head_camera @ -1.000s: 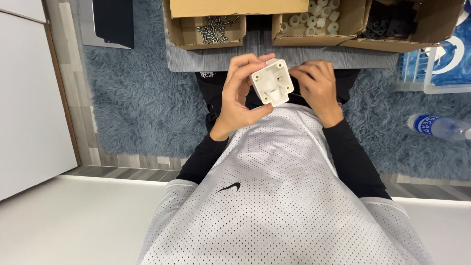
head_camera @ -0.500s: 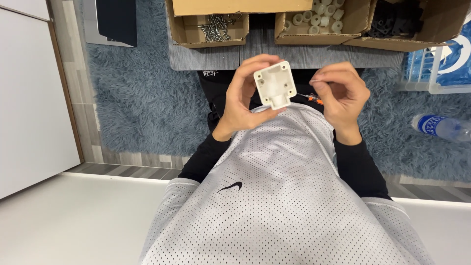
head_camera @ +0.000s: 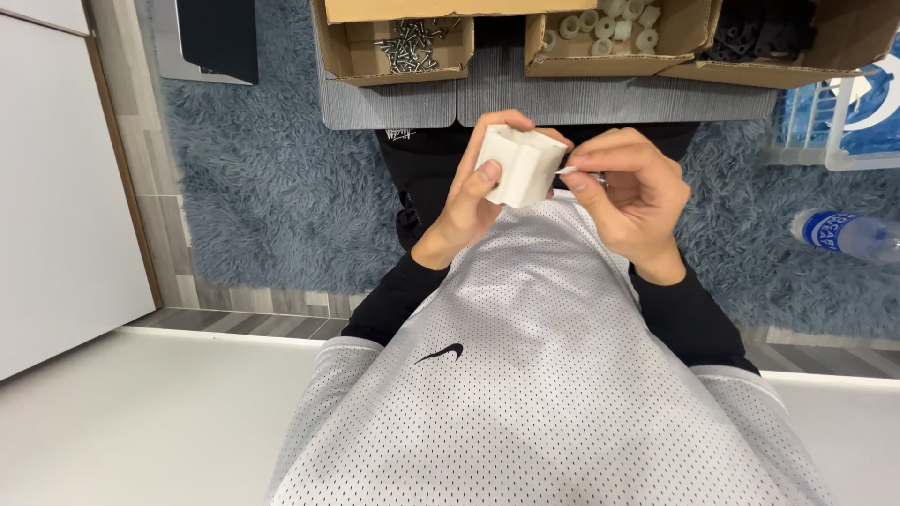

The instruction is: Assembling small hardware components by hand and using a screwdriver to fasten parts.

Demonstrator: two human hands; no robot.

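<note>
Item: white block (head_camera: 521, 165), clamped in left hand (head_camera: 473, 192) over my lap. Right hand (head_camera: 630, 192) pinched a small screw (head_camera: 568, 171) at its side. Risk, I judged: screw slipping into the rug (head_camera: 272, 187).

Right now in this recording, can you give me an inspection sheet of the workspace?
Surface: grey slatted board over a blue shaggy rug.
Job's things: white moulded plastic block held in the left hand; the right hand pinches a small thin piece against its edge.
Clutter: cardboard boxes of metal screws, white rings and black parts; plastic water bottle.
Hands: both closed in grips.
Cables: nothing seen.
Surroundings: white cabinet, wood-look floor.
</note>
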